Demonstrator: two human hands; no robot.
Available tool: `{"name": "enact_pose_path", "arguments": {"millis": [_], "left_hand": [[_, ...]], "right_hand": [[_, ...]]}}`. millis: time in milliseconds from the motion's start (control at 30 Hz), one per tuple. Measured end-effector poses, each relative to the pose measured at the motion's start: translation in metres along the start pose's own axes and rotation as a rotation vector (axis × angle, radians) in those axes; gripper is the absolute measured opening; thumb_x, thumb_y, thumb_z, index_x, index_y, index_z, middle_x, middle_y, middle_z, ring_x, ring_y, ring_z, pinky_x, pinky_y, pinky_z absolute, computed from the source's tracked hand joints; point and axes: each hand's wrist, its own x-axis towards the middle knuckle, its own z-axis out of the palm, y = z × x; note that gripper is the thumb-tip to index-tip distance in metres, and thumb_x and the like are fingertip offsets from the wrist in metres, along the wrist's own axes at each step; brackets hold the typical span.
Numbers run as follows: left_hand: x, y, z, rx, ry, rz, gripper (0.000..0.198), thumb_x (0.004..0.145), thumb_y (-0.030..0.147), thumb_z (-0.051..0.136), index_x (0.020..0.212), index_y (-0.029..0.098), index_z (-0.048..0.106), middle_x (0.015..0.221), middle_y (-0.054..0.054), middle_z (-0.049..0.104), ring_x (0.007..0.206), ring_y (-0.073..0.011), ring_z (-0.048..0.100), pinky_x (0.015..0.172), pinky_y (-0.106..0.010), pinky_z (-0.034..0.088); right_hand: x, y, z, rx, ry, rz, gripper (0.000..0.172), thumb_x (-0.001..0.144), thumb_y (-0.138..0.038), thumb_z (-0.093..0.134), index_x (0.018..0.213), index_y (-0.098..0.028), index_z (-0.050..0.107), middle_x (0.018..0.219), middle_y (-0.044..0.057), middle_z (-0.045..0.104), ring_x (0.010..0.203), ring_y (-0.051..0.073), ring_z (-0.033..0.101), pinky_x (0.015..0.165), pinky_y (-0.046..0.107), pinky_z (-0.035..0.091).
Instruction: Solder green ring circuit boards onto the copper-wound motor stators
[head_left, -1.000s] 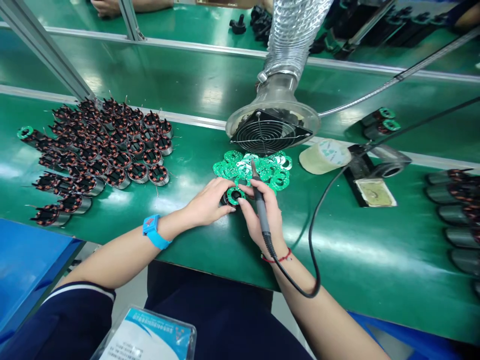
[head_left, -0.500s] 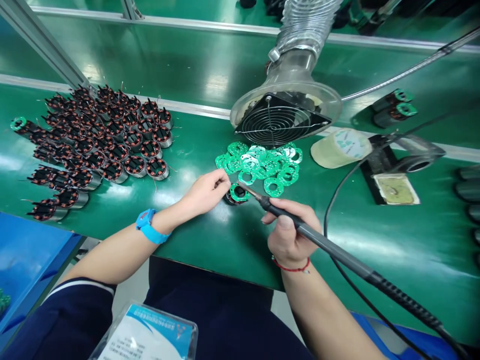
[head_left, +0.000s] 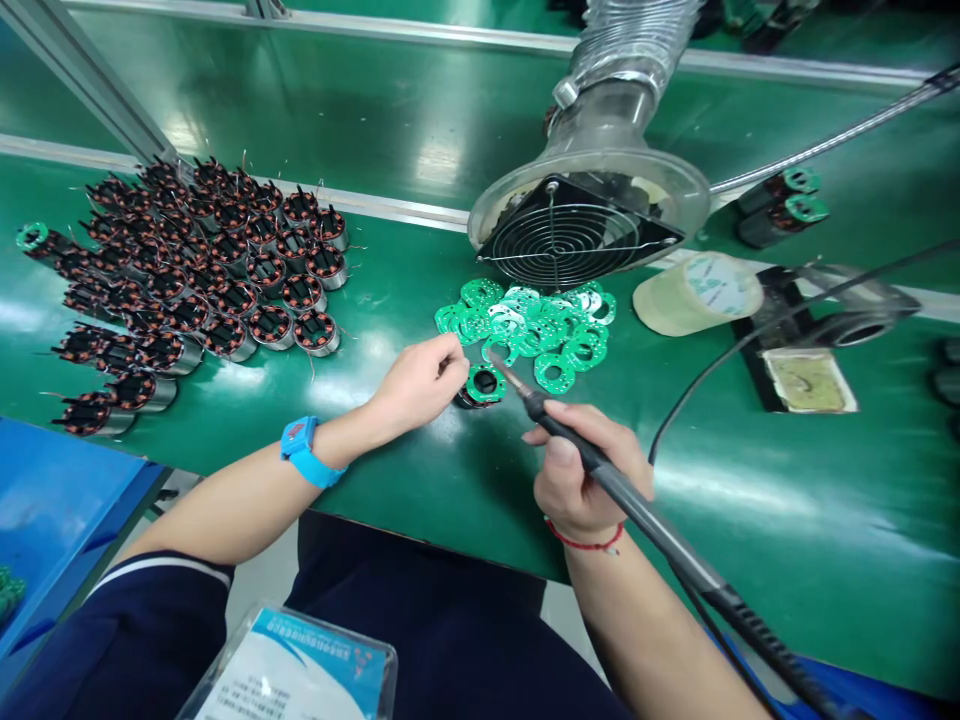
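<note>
Hands near bench edge | my right hand (head_left: 581,470) grips soldering iron (head_left: 600,470), tip at 11 o'clock toward motor stator (head_left: 480,386) | my left hand (head_left: 420,380) pinches its rim | green ring boards (head_left: 536,325) at 12 o'clock | fume extractor (head_left: 592,215) beyond.

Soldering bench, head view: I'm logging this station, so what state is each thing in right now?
Left hand: pinching the motor stator.
Motor stator: upright on the bench, green ring board on top.
Right hand: gripping the soldering iron.
Soldering iron: tilted, tip beside the board.
Loose ring boards: piled.
Stators at left: clustered, no boards.
Tape roll: on its side.
</note>
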Motion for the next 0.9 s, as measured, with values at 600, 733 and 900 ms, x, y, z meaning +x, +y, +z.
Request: {"name": "enact_pose_path", "arguments": {"millis": [600, 733, 900], "left_hand": [[-0.017, 0.012, -0.014, 0.124, -0.01, 0.051, 0.022, 0.083, 0.012, 0.048, 0.104, 0.015, 0.055, 0.101, -0.007, 0.061, 0.092, -0.0187, 0.058, 0.085, -0.035, 0.049], [-0.032, 0.026, -0.022, 0.378, -0.094, 0.128, 0.03, 0.085, 0.01, 0.044, 0.11, 0.014, 0.06, 0.116, -0.012, 0.063, 0.113, -0.0263, 0.055, 0.105, -0.046, 0.041], [-0.029, 0.022, -0.022, 0.211, -0.177, 0.061, 0.038, 0.082, 0.01, 0.047, 0.117, 0.015, 0.062, 0.127, -0.011, 0.063, 0.122, -0.0258, 0.054, 0.111, -0.047, 0.039]], "right_hand": [[0.007, 0.003, 0.024, -0.115, -0.36, 0.248, 0.053, 0.091, -0.034, 0.061, 0.139, -0.027, 0.04, 0.128, 0.01, 0.063, 0.121, 0.025, 0.06, 0.101, 0.047, 0.05], [0.005, 0.005, 0.025, -0.133, -0.352, 0.23, 0.051, 0.091, -0.034, 0.061, 0.138, -0.027, 0.041, 0.127, 0.011, 0.064, 0.12, 0.025, 0.06, 0.1, 0.046, 0.051], [0.004, 0.007, 0.027, -0.133, -0.337, 0.219, 0.051, 0.091, -0.033, 0.061, 0.138, -0.027, 0.042, 0.126, 0.01, 0.064, 0.118, 0.024, 0.061, 0.098, 0.045, 0.052]]}}
